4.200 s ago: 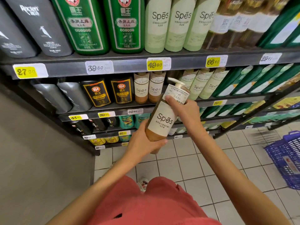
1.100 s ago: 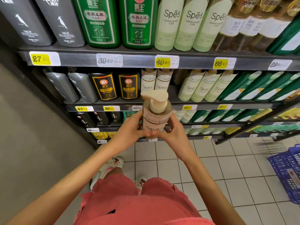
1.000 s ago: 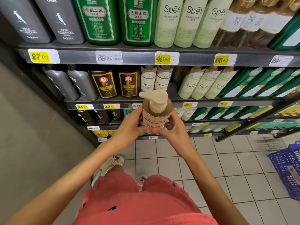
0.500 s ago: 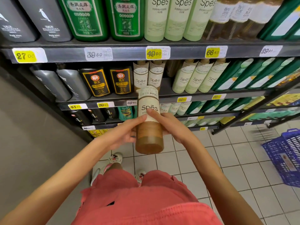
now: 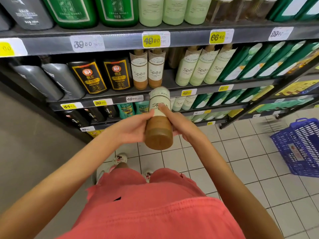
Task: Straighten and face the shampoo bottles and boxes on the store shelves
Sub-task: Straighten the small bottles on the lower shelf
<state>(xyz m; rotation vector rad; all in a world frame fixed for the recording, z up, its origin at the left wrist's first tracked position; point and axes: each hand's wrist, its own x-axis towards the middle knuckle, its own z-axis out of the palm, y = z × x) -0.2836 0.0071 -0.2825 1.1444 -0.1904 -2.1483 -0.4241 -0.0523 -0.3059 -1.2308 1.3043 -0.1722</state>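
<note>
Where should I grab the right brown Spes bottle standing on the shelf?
Take the right brown Spes bottle round its middle, coming from the front and right. Its round body stands upright, a gap lies open on its right, its twin crowds the left, and the upper shelf hides its top.

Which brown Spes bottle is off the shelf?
The brown Spes bottle gripped by left hand and right hand; the other two stand on the shelf.

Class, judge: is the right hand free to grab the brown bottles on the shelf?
Probably not: the right hand and left hand both grip the held bottle, though nothing blocks the shelf bottles.
</note>
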